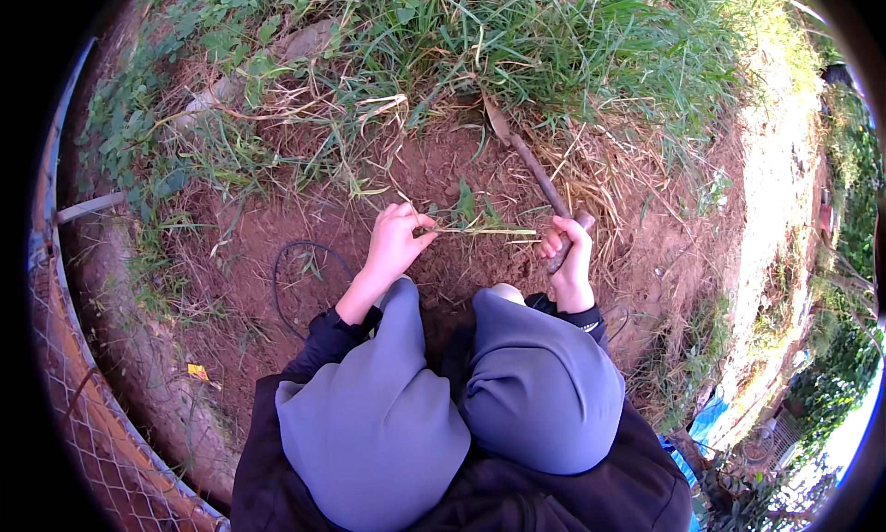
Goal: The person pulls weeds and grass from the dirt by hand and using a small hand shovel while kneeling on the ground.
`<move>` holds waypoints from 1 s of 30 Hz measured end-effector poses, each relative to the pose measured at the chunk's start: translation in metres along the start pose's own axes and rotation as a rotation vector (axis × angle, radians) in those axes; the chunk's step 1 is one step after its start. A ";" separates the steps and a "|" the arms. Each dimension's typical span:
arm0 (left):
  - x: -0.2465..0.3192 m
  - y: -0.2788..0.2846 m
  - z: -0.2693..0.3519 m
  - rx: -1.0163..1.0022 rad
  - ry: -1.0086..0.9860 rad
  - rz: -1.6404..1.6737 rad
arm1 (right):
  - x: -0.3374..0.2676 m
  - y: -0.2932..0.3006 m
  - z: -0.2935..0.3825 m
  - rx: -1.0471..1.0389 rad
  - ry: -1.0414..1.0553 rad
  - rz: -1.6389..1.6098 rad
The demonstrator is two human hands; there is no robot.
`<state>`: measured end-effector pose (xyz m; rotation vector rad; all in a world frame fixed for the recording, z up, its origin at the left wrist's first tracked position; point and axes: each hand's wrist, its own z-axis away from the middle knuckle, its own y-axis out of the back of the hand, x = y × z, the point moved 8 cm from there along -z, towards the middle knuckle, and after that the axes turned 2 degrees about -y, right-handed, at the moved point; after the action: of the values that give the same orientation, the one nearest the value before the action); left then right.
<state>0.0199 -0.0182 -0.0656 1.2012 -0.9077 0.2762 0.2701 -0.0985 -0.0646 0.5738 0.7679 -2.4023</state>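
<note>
My left hand (401,238) pinches the end of a few green grass stems (488,231) between thumb and fingers. The stems stretch to the right, just above the bare soil. In my right hand (571,258) is the handle of a hand weeding tool (536,168) with a long, dark shaft. Its narrow, rust-brown metal blade (497,120) points away from me, at the edge of the thick green grass (526,47). Between my hands a small leafy weed (467,203) stands or lies on the soil; I cannot tell which.
Dry straw-coloured grass (602,165) lies right of the tool. A thin black cord (275,283) loops on the reddish soil (242,248) at my left. Chain-link fencing (90,435) curves along the left side. A yellow scrap (198,372) and a pale stone (208,103) lie nearby.
</note>
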 end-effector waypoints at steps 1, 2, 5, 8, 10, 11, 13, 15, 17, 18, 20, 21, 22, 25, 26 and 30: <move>0.002 0.001 0.001 0.011 -0.011 0.005 | -0.004 -0.001 0.001 -0.059 -0.034 -0.061; 0.003 0.002 0.003 0.016 -0.015 0.008 | -0.007 0.005 0.002 -0.053 -0.064 -0.095; 0.003 0.005 0.004 0.025 -0.018 0.012 | -0.024 0.036 0.026 -0.012 0.134 0.280; -0.004 0.002 0.003 -0.015 0.038 0.034 | -0.036 0.065 0.072 0.185 0.320 1.059; -0.007 0.000 0.002 -0.019 0.047 0.067 | -0.046 0.067 0.089 0.278 0.366 1.226; -0.007 -0.001 0.002 -0.027 0.038 0.058 | -0.048 0.064 0.087 0.314 0.346 1.245; -0.007 -0.002 0.001 -0.020 0.037 0.054 | -0.051 0.053 0.069 0.405 0.255 1.269; -0.001 -0.003 0.000 -0.016 -0.012 0.012 | -0.053 0.018 0.021 0.338 0.393 1.165; 0.002 -0.002 -0.003 -0.022 -0.030 -0.007 | -0.037 -0.007 -0.015 0.147 0.426 0.794; 0.001 -0.001 -0.005 -0.031 -0.019 -0.004 | -0.028 -0.013 -0.023 0.125 0.443 0.782; 0.001 0.001 -0.006 -0.028 0.004 0.015 | -0.013 -0.009 -0.035 0.097 0.326 0.553; 0.002 0.004 -0.007 -0.013 0.002 0.015 | -0.008 -0.005 -0.034 0.082 0.256 0.434; 0.002 0.005 -0.009 -0.018 -0.010 0.003 | -0.013 -0.009 -0.030 -0.050 0.267 0.155; 0.001 0.005 -0.008 -0.033 0.036 0.018 | -0.037 -0.005 -0.027 -0.187 0.052 -0.339; 0.002 0.007 -0.007 -0.006 0.036 0.040 | -0.042 0.000 -0.025 -0.167 -0.024 -0.376; 0.010 0.003 -0.004 -0.024 -0.029 -0.024 | -0.061 0.026 -0.009 -0.165 -0.027 -0.221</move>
<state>0.0261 -0.0161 -0.0571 1.1960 -0.9187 0.2286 0.3342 -0.0889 -0.0487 0.4080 1.0544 -2.5071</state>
